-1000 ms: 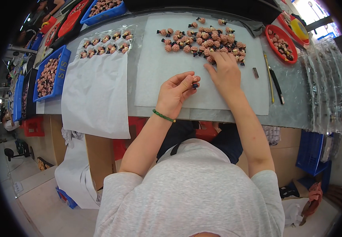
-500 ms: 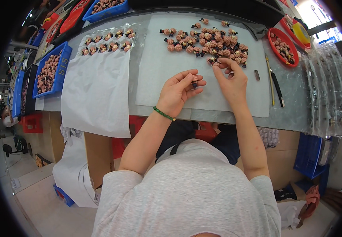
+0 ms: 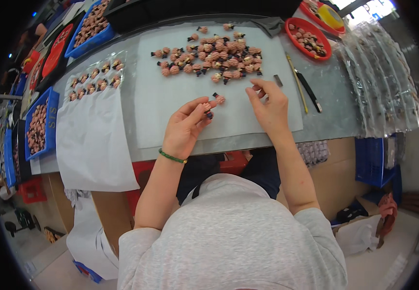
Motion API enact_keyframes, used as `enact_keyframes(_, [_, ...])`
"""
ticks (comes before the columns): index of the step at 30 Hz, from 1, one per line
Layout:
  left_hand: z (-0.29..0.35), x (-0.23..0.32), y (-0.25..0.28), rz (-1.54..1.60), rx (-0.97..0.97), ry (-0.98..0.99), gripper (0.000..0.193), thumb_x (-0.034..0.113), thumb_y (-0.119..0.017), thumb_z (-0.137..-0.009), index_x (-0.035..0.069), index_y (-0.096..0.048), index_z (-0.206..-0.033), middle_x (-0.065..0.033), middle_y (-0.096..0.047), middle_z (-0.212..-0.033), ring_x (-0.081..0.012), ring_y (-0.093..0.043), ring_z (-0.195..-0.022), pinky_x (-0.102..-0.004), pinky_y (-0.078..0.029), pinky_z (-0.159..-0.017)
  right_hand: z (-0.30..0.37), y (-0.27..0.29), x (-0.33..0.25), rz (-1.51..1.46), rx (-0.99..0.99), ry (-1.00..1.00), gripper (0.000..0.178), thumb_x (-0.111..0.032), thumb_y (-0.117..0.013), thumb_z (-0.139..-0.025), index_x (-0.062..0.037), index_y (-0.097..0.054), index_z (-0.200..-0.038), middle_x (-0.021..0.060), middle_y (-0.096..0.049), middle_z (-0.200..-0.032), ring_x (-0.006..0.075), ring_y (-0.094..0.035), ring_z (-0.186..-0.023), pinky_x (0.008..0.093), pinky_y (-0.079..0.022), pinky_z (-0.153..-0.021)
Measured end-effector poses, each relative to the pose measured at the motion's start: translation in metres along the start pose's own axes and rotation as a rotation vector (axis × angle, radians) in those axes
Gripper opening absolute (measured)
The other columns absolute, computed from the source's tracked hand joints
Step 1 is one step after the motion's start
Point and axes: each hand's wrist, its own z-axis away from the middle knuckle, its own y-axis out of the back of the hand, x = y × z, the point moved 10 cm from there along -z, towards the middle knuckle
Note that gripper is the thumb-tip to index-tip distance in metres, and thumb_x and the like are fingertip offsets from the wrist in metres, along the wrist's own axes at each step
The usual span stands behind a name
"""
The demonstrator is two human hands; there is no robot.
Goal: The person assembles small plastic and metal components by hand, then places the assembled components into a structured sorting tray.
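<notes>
My left hand (image 3: 184,126), a green bead bracelet at its wrist, pinches a small pink figurine (image 3: 207,108) with a dark end between thumb and fingertips. Just beyond those fingertips a second pink figurine (image 3: 219,98) with a dark end lies on the white sheet (image 3: 156,111). My right hand (image 3: 271,107) hovers over the sheet's right part, thumb and forefinger apart, and nothing shows between them. A heap of similar figurines (image 3: 219,55) covers the sheet's far half, past both hands.
Two rows of figurines (image 3: 91,88) lie on plastic wrap at left, above white paper (image 3: 93,145). Further left stands a blue bin (image 3: 50,121) of pink pieces. At right are a red bowl (image 3: 323,53), a small metal block (image 3: 278,80), a yellow stick (image 3: 297,84), a black-handled tool (image 3: 308,92) and clear plastic trays (image 3: 379,82).
My right hand has drawn back from the heap's near edge, its fingers parting. A figurine now lies by my left fingertips. The whole view has shifted and turned.
</notes>
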Motion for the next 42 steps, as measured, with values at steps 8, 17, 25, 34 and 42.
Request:
enact_keyframes(8, [-0.005, -0.013, -0.03, -0.042, -0.053, 0.03, 0.023, 0.009, -0.054, -0.085, 0.0, -0.054, -0.107, -0.0104, -0.058, -0.104, -0.014, -0.056, -0.095, -0.0232, -0.047, -0.078, -0.035, 0.091, 0.074, 0.58, 0.13, -0.1, 0.015, -0.002, -0.055, -0.073, -0.0025, -0.058, -0.088, 0.0148, -0.057, -0.086, 0.0312, -0.057, -0.077, 0.0391, -0.045, -0.068])
enact_keyframes(17, [-0.002, -0.021, -0.043, -0.024, -0.048, 0.048, 0.024, 0.009, -0.054, -0.085, -0.001, -0.054, -0.107, -0.01, -0.058, -0.103, -0.0144, -0.057, -0.094, -0.0248, -0.048, -0.079, -0.046, 0.085, 0.09, 0.652, -0.038, -0.074, 0.022, 0.0, -0.051, -0.072, -0.0039, -0.057, -0.093, 0.0154, -0.057, -0.087, 0.03, -0.056, -0.076, 0.0375, -0.045, -0.069])
enact_keyframes(25, [-0.007, -0.026, -0.053, 0.008, -0.052, 0.022, 0.024, 0.009, -0.054, -0.085, -0.002, -0.053, -0.107, -0.0099, -0.059, -0.1, -0.0135, -0.058, -0.09, -0.0248, -0.049, -0.078, -0.009, 0.109, 0.037, -0.552, 0.091, -0.092, 0.034, 0.0, -0.048, -0.081, -0.0001, -0.05, -0.115, 0.0026, -0.053, -0.085, 0.0126, -0.055, -0.085, 0.0225, -0.045, -0.067])
enact_keyframes(34, [-0.01, -0.04, -0.062, -0.045, -0.068, 0.036, 0.023, 0.009, -0.056, -0.084, -0.001, -0.056, -0.105, -0.0082, -0.06, -0.097, -0.0141, -0.058, -0.091, -0.0264, -0.049, -0.078, 0.032, 0.073, -0.005, -0.601, -0.087, -0.063, 0.03, -0.026, -0.044, -0.092, 0.0008, -0.056, -0.099, 0.0031, -0.05, -0.065, 0.0101, -0.052, -0.056, 0.019, -0.039, -0.047])
enact_keyframes(42, [-0.008, -0.04, -0.064, -0.054, -0.076, 0.023, 0.025, 0.009, -0.054, -0.085, -0.002, -0.055, -0.107, -0.0102, -0.06, -0.098, -0.016, -0.058, -0.093, -0.0274, -0.049, -0.08, 0.026, 0.058, 0.002, -0.493, 0.013, -0.102, 0.026, -0.023, -0.045, -0.092, -0.0008, -0.056, -0.083, -0.0005, -0.047, -0.06, 0.0036, -0.039, -0.048, 0.0168, -0.028, -0.042])
